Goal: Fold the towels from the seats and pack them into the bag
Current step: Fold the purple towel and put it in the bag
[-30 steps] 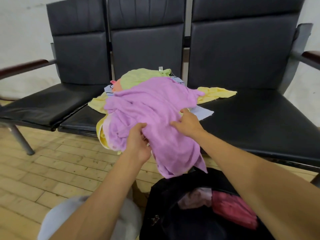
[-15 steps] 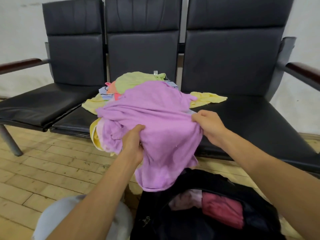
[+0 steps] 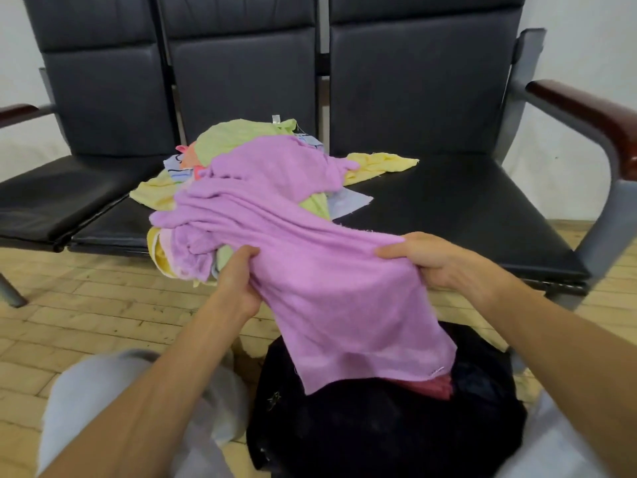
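Note:
A purple towel (image 3: 310, 270) stretches from the heap on the middle seat down toward me. My left hand (image 3: 238, 277) grips its left edge and my right hand (image 3: 431, 260) grips its right edge, holding it spread between them. Its lower end hangs over the open black bag (image 3: 362, 429) on the floor between my knees, where a red towel (image 3: 431, 388) shows inside. Behind it lies the pile of towels (image 3: 241, 143), with green, yellow, orange and pale blue ones showing.
Three black padded seats (image 3: 458, 201) stand in a row against a white wall. A wooden armrest (image 3: 586, 112) juts out at the right, another at the far left. The floor (image 3: 86, 305) is light wood parquet. My knees in pale trousers flank the bag.
My hands have moved apart and toward me, pulling the purple towel off the pile and spreading it. Its lower end now hangs over the bag.

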A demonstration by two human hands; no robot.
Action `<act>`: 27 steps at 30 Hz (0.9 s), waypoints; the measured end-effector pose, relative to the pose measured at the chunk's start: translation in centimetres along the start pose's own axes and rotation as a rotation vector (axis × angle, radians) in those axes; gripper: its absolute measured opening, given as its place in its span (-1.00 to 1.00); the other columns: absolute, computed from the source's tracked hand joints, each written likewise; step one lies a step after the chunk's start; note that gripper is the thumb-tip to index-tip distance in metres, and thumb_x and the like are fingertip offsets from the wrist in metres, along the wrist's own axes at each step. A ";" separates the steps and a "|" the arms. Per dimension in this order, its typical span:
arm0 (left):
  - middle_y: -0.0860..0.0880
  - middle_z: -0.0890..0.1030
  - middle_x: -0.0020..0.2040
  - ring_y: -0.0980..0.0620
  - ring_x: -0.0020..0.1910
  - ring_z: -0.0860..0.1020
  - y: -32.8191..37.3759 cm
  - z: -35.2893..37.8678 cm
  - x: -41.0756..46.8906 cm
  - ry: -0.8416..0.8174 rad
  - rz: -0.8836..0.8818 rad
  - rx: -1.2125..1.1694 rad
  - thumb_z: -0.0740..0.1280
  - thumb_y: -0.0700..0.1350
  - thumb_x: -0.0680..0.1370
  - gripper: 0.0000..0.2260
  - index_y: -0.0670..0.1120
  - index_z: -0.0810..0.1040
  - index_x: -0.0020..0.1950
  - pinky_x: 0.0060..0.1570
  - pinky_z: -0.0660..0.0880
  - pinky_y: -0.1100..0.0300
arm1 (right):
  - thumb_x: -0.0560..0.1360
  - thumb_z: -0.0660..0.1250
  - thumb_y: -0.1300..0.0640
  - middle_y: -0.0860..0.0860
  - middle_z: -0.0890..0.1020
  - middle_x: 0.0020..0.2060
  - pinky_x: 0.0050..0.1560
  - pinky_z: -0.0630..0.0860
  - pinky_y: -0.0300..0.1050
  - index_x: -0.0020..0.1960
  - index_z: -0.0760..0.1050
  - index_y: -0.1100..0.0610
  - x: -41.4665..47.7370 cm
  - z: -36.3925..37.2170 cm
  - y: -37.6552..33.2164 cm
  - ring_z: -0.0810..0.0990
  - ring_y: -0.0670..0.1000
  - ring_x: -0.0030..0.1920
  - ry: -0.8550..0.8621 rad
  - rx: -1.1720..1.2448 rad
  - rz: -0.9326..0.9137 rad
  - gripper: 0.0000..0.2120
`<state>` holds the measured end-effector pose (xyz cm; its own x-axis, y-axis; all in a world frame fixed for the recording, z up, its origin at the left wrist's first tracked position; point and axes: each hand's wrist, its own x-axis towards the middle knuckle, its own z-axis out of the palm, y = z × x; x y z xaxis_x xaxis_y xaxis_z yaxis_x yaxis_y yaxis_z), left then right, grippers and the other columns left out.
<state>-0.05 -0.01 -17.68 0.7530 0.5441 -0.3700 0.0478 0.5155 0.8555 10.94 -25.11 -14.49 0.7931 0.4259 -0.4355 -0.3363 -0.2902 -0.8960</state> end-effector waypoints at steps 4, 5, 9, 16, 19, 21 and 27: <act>-0.05 0.49 -0.28 0.04 -0.35 0.45 -0.5 0.2 0.6 0.067 0.017 0.112 0.32 -0.25 0.49 -0.91 -0.11 0.48 -0.19 -0.38 0.39 0.20 | 0.42 0.39 0.41 0.24 0.67 0.02 0.16 0.56 0.01 0.07 0.59 0.39 0.2 0.8 0.0 0.66 0.16 0.03 -0.055 0.149 -0.100 -0.78; -0.08 0.49 -0.26 0.02 -0.34 0.45 -0.7 0.4 0.8 0.079 0.035 0.153 0.33 -0.27 0.49 -0.93 -0.13 0.50 -0.17 -0.37 0.38 0.18 | 0.41 0.38 0.43 0.24 0.66 0.04 0.16 0.54 0.02 0.09 0.58 0.40 0.2 1.0 0.0 0.64 0.15 0.01 -0.056 0.158 -0.124 -0.75; -0.14 0.57 -0.14 -0.05 -0.19 0.50 -1.3 1.4 0.5 0.061 0.152 0.350 0.33 -0.27 0.51 -0.90 -0.23 0.55 0.01 -0.30 0.40 0.17 | 0.45 0.44 0.25 0.21 0.68 0.05 0.06 0.56 -0.01 0.12 0.60 0.36 0.5 1.7 0.3 0.67 0.12 -0.02 -0.088 0.185 -0.125 -0.72; -0.03 0.59 0.06 0.04 0.02 0.54 -1.3 2.3 -1.0 -0.114 0.219 0.623 0.30 -0.20 0.56 -0.79 -0.15 0.53 0.19 -0.09 0.45 0.21 | 0.54 0.34 0.25 0.19 0.66 -0.01 -0.13 0.60 -0.11 0.14 0.59 0.32 0.7 2.6 0.3 0.63 0.07 -0.05 -0.158 -0.036 -0.078 -0.78; -0.07 0.62 0.05 0.01 0.02 0.57 -1.4 2.7 -1.3 -0.157 0.161 0.613 0.31 -0.21 0.55 -0.79 -0.16 0.54 0.18 -0.08 0.49 0.20 | 0.58 0.23 0.26 0.28 0.60 0.18 0.20 0.51 0.08 0.20 0.51 0.38 0.6 2.2 -0.1 0.60 0.19 0.13 -0.157 0.111 -0.078 -0.74; -0.11 0.61 0.11 -0.04 0.11 0.57 -1.4 3.1 -1.3 -0.153 0.141 0.608 0.32 -0.19 0.54 -0.75 -0.17 0.52 0.22 0.01 0.49 0.14 | 0.57 0.25 0.24 0.26 0.63 0.15 0.16 0.52 0.08 0.16 0.52 0.35 0.3 1.6 -0.6 0.62 0.18 0.11 -0.128 0.191 -0.114 -0.76; -0.12 0.67 0.02 -0.07 0.06 0.61 -1.5 4.9 -2.0 -0.276 0.119 0.585 0.34 -0.19 0.53 -0.84 -0.16 0.60 0.09 0.04 0.52 0.09 | 0.50 0.36 0.25 0.17 0.65 0.13 0.19 0.55 0.06 0.21 0.58 0.23 -1.3 -2.4 -1.2 0.63 0.14 0.15 0.132 0.290 -0.248 -0.72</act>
<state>1.59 -5.08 -16.48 0.9123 0.3450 -0.2205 0.2437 -0.0248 0.9695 11.53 -27.37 -12.64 0.9202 0.3335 -0.2047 -0.2408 0.0701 -0.9681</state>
